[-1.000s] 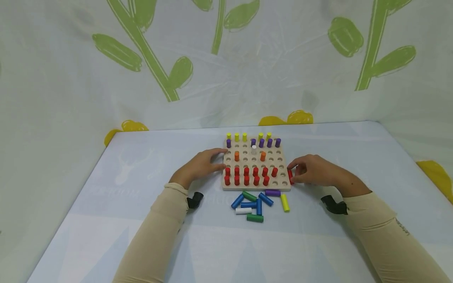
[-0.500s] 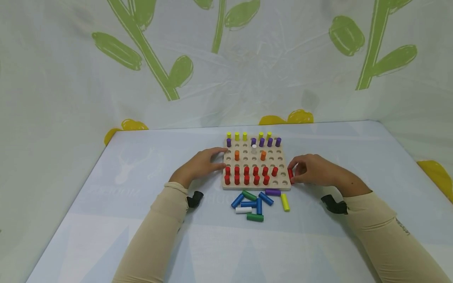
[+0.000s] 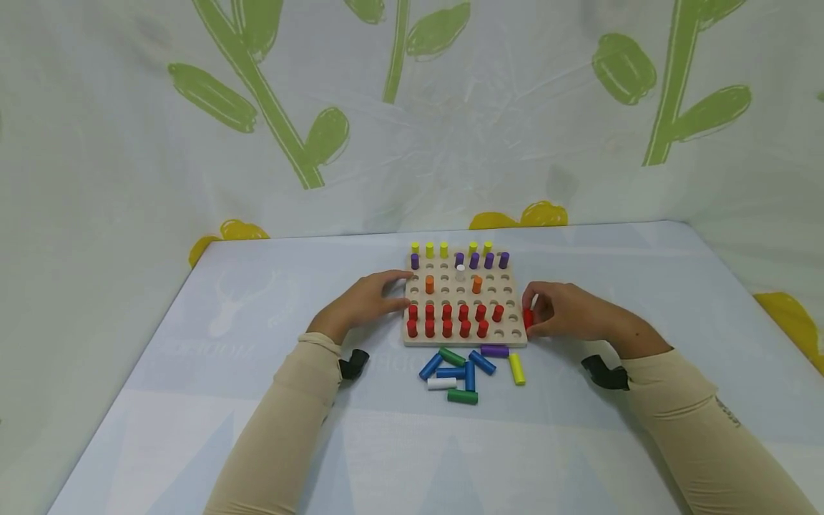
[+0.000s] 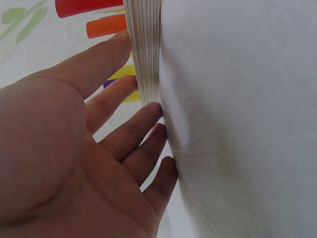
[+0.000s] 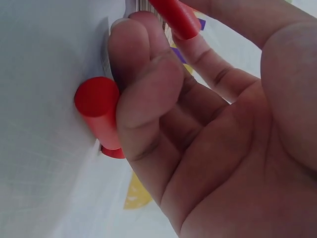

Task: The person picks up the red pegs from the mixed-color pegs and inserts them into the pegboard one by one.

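Observation:
A wooden pegboard (image 3: 460, 343) lies flat, with upright yellow, purple, white, orange and red pegs in part of its holes. My left hand (image 3: 363, 299) rests at the board's left edge. In the left wrist view the thumb and index finger touch the board's side, the other fingers spread on the tabletop. Beside the right edge, my right hand (image 3: 566, 311) pinches a red peg (image 5: 179, 20) between thumb and index finger; its other fingers are curled. Another red peg (image 5: 99, 111) is next to those curled fingers, a further red piece partly hidden behind it.
Loose pegs lie in front of the board: several blue pegs (image 3: 471, 376), green pegs (image 3: 463, 396), a white peg (image 3: 442, 384), a purple peg (image 3: 494, 351) and a yellow peg (image 3: 518, 369). A patterned cloth (image 3: 450, 143) hangs behind the table.
The red peg at my right fingertips looks slightly more upright, and those fingers have shifted a little. My left hand stays at the board's edge; the whole head view moves slightly.

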Available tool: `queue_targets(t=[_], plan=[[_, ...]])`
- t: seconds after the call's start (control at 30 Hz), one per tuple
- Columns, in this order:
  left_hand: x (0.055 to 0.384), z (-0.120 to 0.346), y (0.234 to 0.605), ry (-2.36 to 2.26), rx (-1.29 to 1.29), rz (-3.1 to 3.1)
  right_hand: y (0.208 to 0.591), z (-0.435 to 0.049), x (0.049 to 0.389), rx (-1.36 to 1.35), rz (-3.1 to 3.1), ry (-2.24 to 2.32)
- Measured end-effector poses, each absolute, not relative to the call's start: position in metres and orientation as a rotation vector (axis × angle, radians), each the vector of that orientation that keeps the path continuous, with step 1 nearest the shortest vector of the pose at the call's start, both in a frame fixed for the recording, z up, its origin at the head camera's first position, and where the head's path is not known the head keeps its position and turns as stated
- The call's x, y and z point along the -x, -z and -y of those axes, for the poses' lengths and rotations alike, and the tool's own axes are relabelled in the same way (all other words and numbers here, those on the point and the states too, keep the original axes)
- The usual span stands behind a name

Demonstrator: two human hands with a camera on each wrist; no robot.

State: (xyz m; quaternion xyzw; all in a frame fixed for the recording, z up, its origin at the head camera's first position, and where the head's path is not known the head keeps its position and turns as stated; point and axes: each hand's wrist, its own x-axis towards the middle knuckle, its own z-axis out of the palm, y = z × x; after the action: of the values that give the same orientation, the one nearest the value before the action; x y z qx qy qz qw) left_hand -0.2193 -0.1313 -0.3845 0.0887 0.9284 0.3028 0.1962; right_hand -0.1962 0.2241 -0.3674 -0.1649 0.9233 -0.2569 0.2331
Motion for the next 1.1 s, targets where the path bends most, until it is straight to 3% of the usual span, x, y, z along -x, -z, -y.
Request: queue_targets(t=[1.1], plan=[[0.218,0.132,0.384,-0.844,-0.281,-2.604,0.355,-0.217,0.188,0.579,-2.575,0.767]])
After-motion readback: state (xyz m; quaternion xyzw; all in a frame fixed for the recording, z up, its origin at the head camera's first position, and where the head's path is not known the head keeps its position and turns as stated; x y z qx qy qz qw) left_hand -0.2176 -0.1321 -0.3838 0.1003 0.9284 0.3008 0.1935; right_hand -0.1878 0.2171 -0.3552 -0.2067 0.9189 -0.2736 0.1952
